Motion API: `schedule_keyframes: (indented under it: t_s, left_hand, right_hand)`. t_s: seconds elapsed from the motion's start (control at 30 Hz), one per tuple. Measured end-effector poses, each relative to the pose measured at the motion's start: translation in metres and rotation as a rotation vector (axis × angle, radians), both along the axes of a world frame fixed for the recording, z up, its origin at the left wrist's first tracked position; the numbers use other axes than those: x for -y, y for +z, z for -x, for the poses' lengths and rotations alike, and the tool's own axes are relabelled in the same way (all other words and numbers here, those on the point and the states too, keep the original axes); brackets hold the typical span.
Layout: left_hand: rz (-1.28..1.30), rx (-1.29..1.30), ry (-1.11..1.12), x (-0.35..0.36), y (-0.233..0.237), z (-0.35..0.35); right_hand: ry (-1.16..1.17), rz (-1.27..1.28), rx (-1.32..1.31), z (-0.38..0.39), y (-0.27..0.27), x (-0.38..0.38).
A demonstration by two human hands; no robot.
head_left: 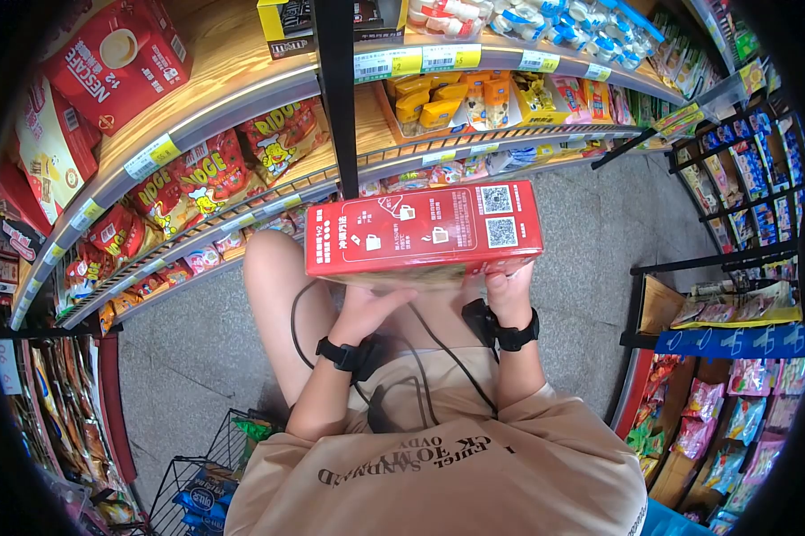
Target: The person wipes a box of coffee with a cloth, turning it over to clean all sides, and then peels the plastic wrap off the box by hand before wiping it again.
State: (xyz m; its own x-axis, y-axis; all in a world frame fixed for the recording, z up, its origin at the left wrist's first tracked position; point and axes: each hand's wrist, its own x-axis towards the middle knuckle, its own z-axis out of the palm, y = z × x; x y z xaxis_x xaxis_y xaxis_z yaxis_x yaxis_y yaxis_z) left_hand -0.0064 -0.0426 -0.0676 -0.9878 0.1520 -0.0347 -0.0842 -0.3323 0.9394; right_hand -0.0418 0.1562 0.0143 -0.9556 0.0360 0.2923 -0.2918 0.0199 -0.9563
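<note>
holding seems the current step: left hand [375, 307] and right hand [509, 291] grip the red box [420, 230]; moving it likely calls for both.

L hand [377, 311]: 1. R hand [508, 293]: 1. Blk wristbands [517, 339]: 2, 1 ea. arm. Red box [425, 228], held: 1. QR codes [501, 232] on same: 2. Nescafé box [121, 67], far L shelf: 1. M&M's box [288, 41], far ctr: 1. Blk post [336, 107], far ctr: 1. Red snack bags [213, 170], far L: min. 4, others part hidden. Wire basket [177, 461], near L: 1.
</note>
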Motion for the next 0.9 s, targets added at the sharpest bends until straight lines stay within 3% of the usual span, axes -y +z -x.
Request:
schedule_keyframes:
  t_s: [0.4, 0.9]
  left_hand:
    - [0.094, 0.019, -0.092, 0.0064, -0.0065, 0.0022]
    - [0.044, 0.017, -0.054, 0.0039, -0.0070, 0.0010]
  right_hand:
    - [-0.001, 0.010, 0.004, -0.0006, -0.0007, -0.0001]
    - [0.006, 0.036, 0.013, -0.0013, -0.0013, 0.0004]
